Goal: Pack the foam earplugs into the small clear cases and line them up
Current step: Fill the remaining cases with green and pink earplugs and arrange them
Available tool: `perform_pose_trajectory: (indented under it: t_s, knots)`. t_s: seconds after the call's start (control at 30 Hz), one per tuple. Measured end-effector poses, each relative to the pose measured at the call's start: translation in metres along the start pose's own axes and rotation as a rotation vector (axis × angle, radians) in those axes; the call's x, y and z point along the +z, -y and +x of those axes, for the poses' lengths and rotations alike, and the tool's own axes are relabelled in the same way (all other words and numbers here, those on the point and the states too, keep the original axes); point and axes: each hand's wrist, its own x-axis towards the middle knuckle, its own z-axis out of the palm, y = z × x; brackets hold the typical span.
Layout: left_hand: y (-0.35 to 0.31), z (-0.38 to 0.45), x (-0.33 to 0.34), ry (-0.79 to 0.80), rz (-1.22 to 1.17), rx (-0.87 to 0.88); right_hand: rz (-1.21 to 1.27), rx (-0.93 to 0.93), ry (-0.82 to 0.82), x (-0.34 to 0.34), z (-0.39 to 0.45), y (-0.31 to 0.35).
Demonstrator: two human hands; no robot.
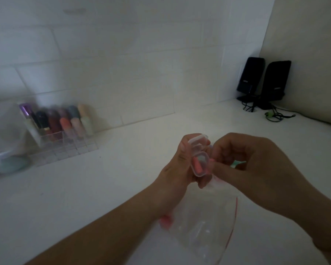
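The left hand (182,159) is wrapped around a small clear plastic case with a hinged lid (199,155), held above the white surface (122,169) with its lid tipped up and back. Inside the case lies an orange foam earplug (197,165), with something pale green beside it that is too blurred to name. The right hand (252,165) is just beside the case, its fingers curled and its fingertips (214,159) pinched together at the case's open edge; a mint-green bit (237,163) shows inside the curl of the fingers, likely another earplug.

Below the two hands hangs a clear zip-top plastic bag with a red seal strip (208,226), and the left forearm crosses in front of its left side. A blurred pink-red thing (165,220) peeks out beside that forearm at the bag's edge.

Far left, against the white tiled wall (103,54), a clear acrylic organiser (65,148) holds a row of coloured lipstick-like tubes (65,121). Left of it are a clear plastic container and a pale green object, both blurred. In the far right corner stand two black desktop speakers (264,81) with their cables (273,115) trailing on the surface, well apart from the hands.
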Motion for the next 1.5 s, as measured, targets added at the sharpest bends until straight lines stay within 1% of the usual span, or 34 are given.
perform_pose_trajectory:
  t_s: [0.07,0.13,0.2,0.27,0.43,0.5,0.6,0.67,0.77,0.9,1.0,1.07,1.13,1.17,1.23,1.3,1.37,1.5]
  knots:
    - [0.002,0.002,0.002,0.045,-0.009,-0.001,-0.010,0.000,-0.025,0.004,-0.001,-0.003]
    - [0.003,0.002,0.002,0.063,-0.040,-0.002,-0.102,-0.021,-0.136,0.009,-0.003,-0.009]
    - [0.004,0.002,0.001,0.075,-0.092,-0.039,-0.188,-0.070,-0.218,0.014,-0.003,-0.013]
    - [0.003,-0.002,-0.001,0.106,-0.155,-0.065,-0.222,-0.133,-0.254,0.017,-0.004,-0.014]
    - [-0.011,-0.005,-0.007,0.146,-0.322,-0.144,-0.160,-0.133,-0.324,0.009,-0.006,-0.009]
    - [-0.016,-0.004,-0.010,0.073,-0.304,-0.155,-0.147,-0.104,-0.342,0.006,-0.007,-0.009]
    - [-0.018,-0.004,-0.016,-0.072,-0.117,-0.144,-0.176,-0.062,-0.339,0.003,-0.006,-0.014]
    - [-0.020,-0.006,-0.018,-0.109,0.008,-0.117,-0.219,-0.041,-0.327,0.000,-0.005,-0.018]
    - [-0.021,-0.007,-0.019,-0.140,0.115,-0.096,-0.235,0.002,-0.339,-0.005,-0.004,-0.021]
    - [-0.022,-0.011,-0.017,-0.159,0.197,-0.044,-0.212,0.014,-0.444,-0.025,0.000,-0.025]
    - [-0.025,-0.008,-0.014,-0.160,0.455,0.026,-0.177,0.044,-0.562,-0.054,0.002,-0.037]
    - [-0.027,0.000,-0.006,-0.083,0.618,-0.022,-0.104,0.071,-0.655,-0.074,0.003,-0.048]
    - [-0.027,0.011,0.010,0.024,0.739,-0.090,-0.020,0.134,-0.746,-0.093,0.004,-0.060]
    - [-0.026,0.018,0.021,0.072,0.789,-0.092,0.013,0.171,-0.789,-0.101,0.004,-0.066]
    - [-0.021,0.034,0.043,0.159,0.902,-0.054,0.081,0.231,-0.856,-0.115,0.001,-0.076]
    - [-0.012,0.052,0.062,0.210,1.083,0.032,0.171,0.277,-0.902,-0.127,-0.002,-0.084]
    - [-0.002,0.066,0.075,0.249,1.196,0.080,0.244,0.318,-0.949,-0.138,-0.006,-0.090]
    - [0.014,0.079,0.087,0.375,1.396,0.050,0.336,0.379,-1.042,-0.157,-0.015,-0.101]
